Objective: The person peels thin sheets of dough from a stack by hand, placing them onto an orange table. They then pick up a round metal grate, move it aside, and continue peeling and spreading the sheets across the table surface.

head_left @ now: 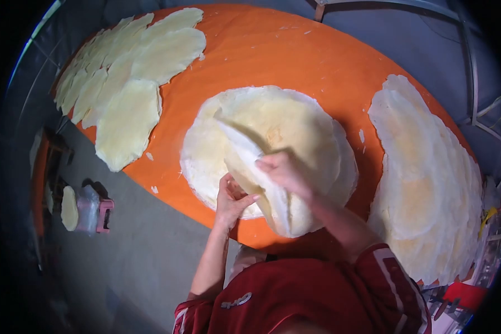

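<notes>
A stack of large, round, pale thin sheets (317,133) lies on the orange table (250,50). One sheet (242,146) is lifted and folded up along its left side, standing as a ridge above the stack. My right hand (284,171) pinches its upper edge near the middle. Lower left, my left hand (232,201) has thumb and fingers apart at the near side of the lifted sheet, with the thumb against it; part of the fingers is in shadow.
Overlapping pale sheets (128,114) cover the table's far left. Another overlapping pile (414,183) lies at the right. On the floor at left stands a pink stool (104,216) with a plastic bag (88,209). Metal bars (473,78) run beyond the table.
</notes>
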`<state>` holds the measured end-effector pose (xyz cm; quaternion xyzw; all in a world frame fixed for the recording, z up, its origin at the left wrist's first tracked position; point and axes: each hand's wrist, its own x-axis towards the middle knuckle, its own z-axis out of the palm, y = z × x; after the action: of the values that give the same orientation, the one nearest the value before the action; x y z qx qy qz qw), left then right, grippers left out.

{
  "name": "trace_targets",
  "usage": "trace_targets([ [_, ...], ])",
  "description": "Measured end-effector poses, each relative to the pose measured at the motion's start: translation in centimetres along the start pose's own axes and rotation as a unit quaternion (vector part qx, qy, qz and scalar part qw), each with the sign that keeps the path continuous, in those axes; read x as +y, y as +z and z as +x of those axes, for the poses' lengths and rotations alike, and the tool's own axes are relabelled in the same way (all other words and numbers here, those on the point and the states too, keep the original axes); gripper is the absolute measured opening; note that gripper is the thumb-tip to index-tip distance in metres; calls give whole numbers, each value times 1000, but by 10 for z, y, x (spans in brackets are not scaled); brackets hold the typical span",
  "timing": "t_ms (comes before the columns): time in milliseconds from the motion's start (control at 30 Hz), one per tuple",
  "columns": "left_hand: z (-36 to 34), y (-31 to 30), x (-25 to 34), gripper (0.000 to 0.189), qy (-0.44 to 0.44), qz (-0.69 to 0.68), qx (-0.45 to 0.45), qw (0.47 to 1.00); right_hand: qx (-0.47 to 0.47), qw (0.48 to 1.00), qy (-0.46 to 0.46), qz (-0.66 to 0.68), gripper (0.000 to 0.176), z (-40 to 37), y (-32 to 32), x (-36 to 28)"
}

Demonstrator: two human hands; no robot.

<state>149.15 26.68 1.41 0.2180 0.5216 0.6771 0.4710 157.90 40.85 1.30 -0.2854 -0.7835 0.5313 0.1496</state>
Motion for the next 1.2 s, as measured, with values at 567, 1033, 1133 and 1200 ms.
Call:
trace_targets([
  [567, -6, -9, -17, 33, -60, -85, 50, 993, 513, 567, 264, -588, 31, -188, -493, 52],
  [1033, -26, 8, 18, 59, -41, -167, -82, 982, -156, 964, 33, -213, 15, -56, -42, -37],
  [1133, -30, -26, 13, 65, 72, 256, 302, 916, 64, 979, -184, -65, 11, -62, -149, 8],
  [1200, -27, -76, 1, 64, 31, 167, 292, 941, 251, 958, -2, 137, 16, -109, -223, 4],
])
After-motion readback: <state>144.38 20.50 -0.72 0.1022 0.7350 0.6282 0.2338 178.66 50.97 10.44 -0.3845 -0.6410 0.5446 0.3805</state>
